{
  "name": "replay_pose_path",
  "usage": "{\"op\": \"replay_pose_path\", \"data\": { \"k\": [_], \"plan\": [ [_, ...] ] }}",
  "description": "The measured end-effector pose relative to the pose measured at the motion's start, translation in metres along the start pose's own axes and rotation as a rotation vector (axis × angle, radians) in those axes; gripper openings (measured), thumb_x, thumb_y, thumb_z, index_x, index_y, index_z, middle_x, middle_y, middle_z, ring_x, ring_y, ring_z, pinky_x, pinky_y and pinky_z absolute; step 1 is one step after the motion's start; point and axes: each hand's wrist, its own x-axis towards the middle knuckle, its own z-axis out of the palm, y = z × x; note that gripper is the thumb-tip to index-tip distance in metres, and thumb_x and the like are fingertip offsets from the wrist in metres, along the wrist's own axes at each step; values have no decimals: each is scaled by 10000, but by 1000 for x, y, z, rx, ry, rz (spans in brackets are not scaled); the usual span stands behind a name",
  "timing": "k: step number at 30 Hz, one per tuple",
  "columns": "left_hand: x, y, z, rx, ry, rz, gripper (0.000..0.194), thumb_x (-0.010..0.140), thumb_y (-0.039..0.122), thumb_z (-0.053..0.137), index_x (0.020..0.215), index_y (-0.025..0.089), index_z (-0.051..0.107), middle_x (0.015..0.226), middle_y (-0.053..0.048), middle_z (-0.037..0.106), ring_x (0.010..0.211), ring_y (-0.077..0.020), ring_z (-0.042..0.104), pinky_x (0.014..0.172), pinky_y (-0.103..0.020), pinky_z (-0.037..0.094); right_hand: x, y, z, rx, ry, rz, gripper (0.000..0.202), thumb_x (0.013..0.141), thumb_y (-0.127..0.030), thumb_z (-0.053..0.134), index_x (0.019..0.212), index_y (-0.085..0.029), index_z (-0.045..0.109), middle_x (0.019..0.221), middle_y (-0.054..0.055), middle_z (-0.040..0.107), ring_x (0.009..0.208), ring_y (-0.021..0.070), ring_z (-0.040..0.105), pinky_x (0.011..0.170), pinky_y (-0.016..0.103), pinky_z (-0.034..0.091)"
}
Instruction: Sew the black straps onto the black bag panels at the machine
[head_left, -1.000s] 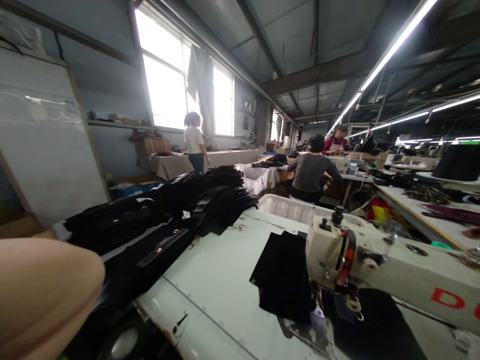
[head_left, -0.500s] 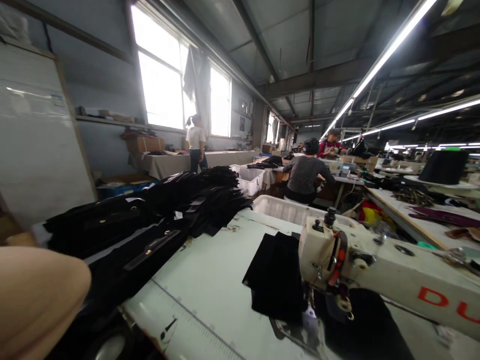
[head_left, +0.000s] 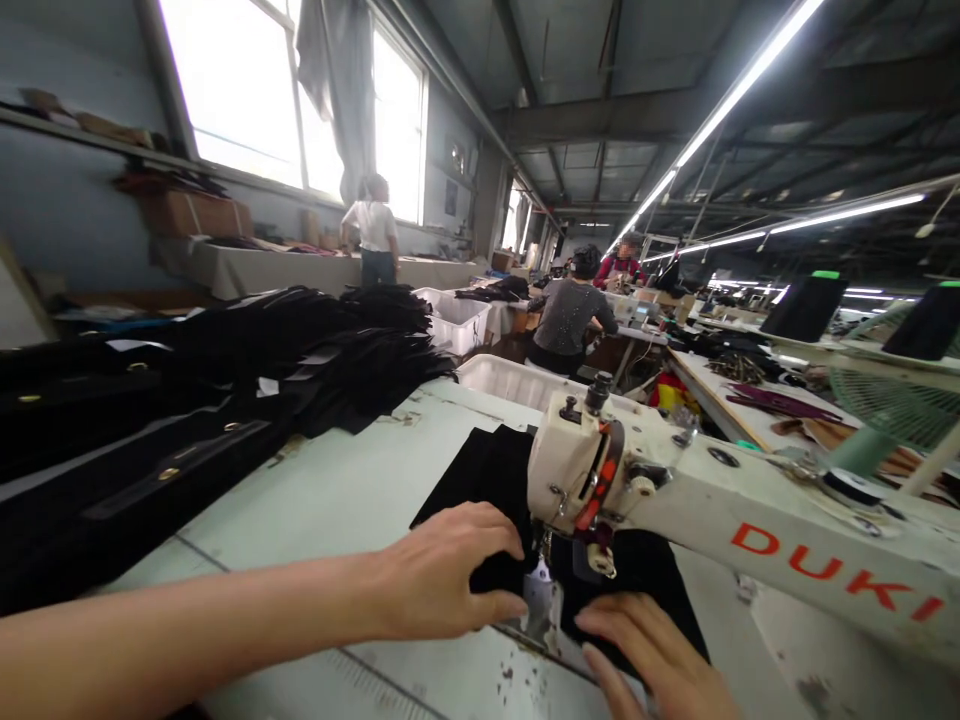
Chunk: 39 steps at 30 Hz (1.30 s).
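A black fabric piece [head_left: 487,470] lies on the pale green table [head_left: 352,490] under the head of a cream sewing machine [head_left: 600,470] marked DUKI. My left hand [head_left: 446,570] rests on the fabric's left part, fingers curled against the cloth just left of the presser foot [head_left: 541,590]. My right hand [head_left: 649,655] lies flat on the fabric on the near right side of the foot, fingers pointing left. Part of the cloth is hidden behind the machine head.
Stacks of black garment pieces [head_left: 225,380] fill the table's left side. White plastic bins [head_left: 517,380] stand beyond the table. A seated person [head_left: 570,315] works ahead; another person [head_left: 371,235] stands by the windows. A green fan [head_left: 892,410] and thread cones [head_left: 806,305] are at right.
The view has dropped and moved closer to the machine. Both hands have come into view and settled on the black fabric by the presser foot; before, only my left arm showed at lower left.
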Motion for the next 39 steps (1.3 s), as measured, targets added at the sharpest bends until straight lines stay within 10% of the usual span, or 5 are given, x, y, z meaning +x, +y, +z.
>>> {"op": "replay_pose_path", "data": {
  "k": [4, 9, 39],
  "plan": [
    [19, -30, 43, 77, -78, 110, 452, 801, 298, 787, 1194, 112, 665, 1190, -126, 673, 1143, -280, 597, 1058, -390, 443, -2, 8, 49, -143, 12, -112, 316, 1027, -254, 359, 1150, -228, 648, 1085, -11, 721, 953, 189, 706, 797, 303, 607],
    [23, -42, 50, 90, -121, 240, 404, 869, 260, 707, 1235, 109, 633, 1192, -121, 672, 1157, -263, 581, 1066, -365, 430, -8, 12, 72, -217, -32, -150, 352, 1027, -249, 338, 1240, -217, 616, 1158, -29, 701, 966, 173, 701, 816, 287, 597],
    [24, -48, 46, 227, -166, 318, 328, 973, 224, 555, 1274, 94, 554, 1277, -109, 614, 1235, -237, 527, 1172, -352, 322, -20, 29, 86, -367, -76, -274, 341, 992, -252, 421, 1268, -193, 614, 1277, -3, 624, 1051, 160, 677, 806, 278, 611]
  ]
}}
